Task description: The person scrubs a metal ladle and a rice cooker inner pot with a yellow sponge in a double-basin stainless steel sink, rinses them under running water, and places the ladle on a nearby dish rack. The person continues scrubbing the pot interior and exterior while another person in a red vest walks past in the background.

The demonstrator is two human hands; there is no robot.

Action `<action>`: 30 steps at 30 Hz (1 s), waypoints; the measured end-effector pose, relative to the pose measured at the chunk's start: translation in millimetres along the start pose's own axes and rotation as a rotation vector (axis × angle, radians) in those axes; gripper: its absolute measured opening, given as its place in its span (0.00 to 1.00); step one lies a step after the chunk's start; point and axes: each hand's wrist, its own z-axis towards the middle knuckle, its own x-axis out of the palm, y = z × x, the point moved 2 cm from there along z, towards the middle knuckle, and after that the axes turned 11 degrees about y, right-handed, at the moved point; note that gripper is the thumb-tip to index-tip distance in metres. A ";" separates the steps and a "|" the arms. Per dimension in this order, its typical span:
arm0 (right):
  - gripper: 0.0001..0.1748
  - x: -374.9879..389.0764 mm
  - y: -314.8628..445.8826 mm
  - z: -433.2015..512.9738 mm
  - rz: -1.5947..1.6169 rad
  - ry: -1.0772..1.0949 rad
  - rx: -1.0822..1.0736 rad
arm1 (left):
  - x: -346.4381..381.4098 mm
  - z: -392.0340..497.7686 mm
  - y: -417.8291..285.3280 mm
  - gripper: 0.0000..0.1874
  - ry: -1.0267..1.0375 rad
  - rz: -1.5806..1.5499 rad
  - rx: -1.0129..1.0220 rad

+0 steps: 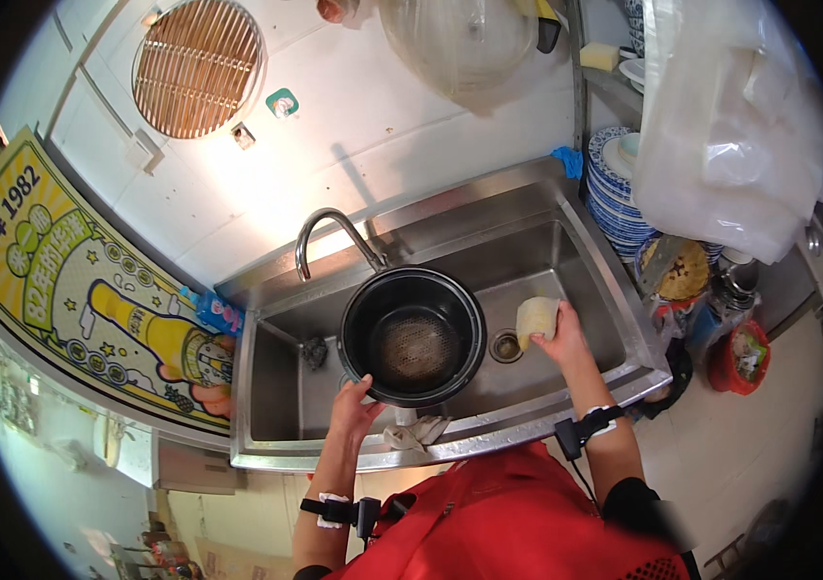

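Observation:
A round black pot [411, 337] rests over the middle of a two-basin stainless steel sink [549, 254], under the tip side of a curved faucet [335, 214]. Its inside shows a brownish, dotted bottom. My left hand [355, 407] grips the pot's near left rim, thumb on top. In my right hand [564, 337] is a pale yellow sponge or cloth [537, 319], held above the right basin close to the drain [506, 346]. A dark scouring pad [314, 352] lies in the left basin, and a wrung light cloth [417, 433] hangs on the sink's front edge.
Stacked blue-and-white plates [618, 199] stand on a rack at the right, beneath hanging clear plastic bags [731, 145]. A blue bottle [216, 310] is at the sink's left corner, beside a yellow printed panel [114, 290]. A red bin [738, 359] stands on the floor at right.

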 end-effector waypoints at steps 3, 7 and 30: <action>0.26 21.2 -14.5 -22.0 0.053 0.174 -0.081 | -30.9 3.7 0.6 0.08 0.007 -0.008 -0.043; 0.27 56.6 -28.4 -48.5 0.056 0.197 -0.106 | -65.1 6.1 3.5 0.10 0.083 -0.102 -0.040; 0.24 162.2 -30.3 -115.7 -1.054 0.099 -0.353 | -135.9 72.0 -18.8 0.14 0.178 -0.132 -0.112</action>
